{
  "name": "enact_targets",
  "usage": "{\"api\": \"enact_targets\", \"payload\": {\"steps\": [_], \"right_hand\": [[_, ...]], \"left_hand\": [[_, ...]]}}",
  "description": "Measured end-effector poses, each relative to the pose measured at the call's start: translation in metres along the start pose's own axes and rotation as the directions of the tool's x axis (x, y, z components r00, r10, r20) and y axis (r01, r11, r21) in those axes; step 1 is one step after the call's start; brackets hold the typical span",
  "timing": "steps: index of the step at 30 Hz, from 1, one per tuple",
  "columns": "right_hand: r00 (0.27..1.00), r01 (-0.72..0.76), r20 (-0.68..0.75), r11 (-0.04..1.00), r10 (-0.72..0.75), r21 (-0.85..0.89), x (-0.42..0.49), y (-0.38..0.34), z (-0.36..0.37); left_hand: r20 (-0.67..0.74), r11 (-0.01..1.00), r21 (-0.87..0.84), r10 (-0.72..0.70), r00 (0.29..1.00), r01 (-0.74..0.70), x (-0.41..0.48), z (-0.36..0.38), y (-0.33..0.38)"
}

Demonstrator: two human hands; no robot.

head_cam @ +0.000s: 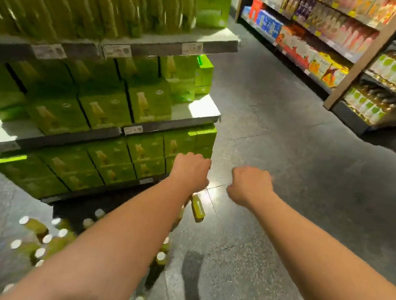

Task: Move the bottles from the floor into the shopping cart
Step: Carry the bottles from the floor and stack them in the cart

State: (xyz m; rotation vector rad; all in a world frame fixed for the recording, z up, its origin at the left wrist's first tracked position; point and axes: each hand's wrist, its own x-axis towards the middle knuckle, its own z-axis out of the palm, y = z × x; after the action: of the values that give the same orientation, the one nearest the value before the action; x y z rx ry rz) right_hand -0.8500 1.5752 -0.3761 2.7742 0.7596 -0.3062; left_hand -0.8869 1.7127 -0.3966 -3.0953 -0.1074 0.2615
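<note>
Reflecting light, grey store floor (284,210); left grip (190,171) holds bottle (197,208), right grip (251,185) fisted empty.

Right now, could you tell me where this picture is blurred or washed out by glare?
Head view: the shelf bottles at upper left are smeared by blur; glare whitens the floor beside the left hand; the bottle it holds reads fairly sharp.

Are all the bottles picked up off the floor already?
No: a cluster of white-capped bottles stands on the floor, and the left hand holds only one green bottle.
</note>
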Motion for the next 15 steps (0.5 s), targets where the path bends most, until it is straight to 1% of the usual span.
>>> {"api": "enact_targets", "payload": {"steps": [4, 8, 15], "right_hand": [[0.984, 0.174, -0.036, 0.984, -0.175, -0.032, 0.06, 0.009, -0.007], [0.95, 0.308, -0.034, 0.949, -0.311, -0.072, 0.12, 0.008, -0.001], [0.915, 0.403, 0.008, 0.912, -0.403, -0.078, 0.226, 0.016, 0.014]], "left_hand": [[0.031, 0.986, -0.027, -0.163, 0.986, 0.164, 0.031, 0.007, -0.006], [0.046, 0.952, -0.051, -0.299, 0.953, 0.301, 0.074, 0.02, -0.028], [0.135, 0.893, -0.099, -0.424, 0.895, 0.438, 0.143, 0.051, -0.053]]}}
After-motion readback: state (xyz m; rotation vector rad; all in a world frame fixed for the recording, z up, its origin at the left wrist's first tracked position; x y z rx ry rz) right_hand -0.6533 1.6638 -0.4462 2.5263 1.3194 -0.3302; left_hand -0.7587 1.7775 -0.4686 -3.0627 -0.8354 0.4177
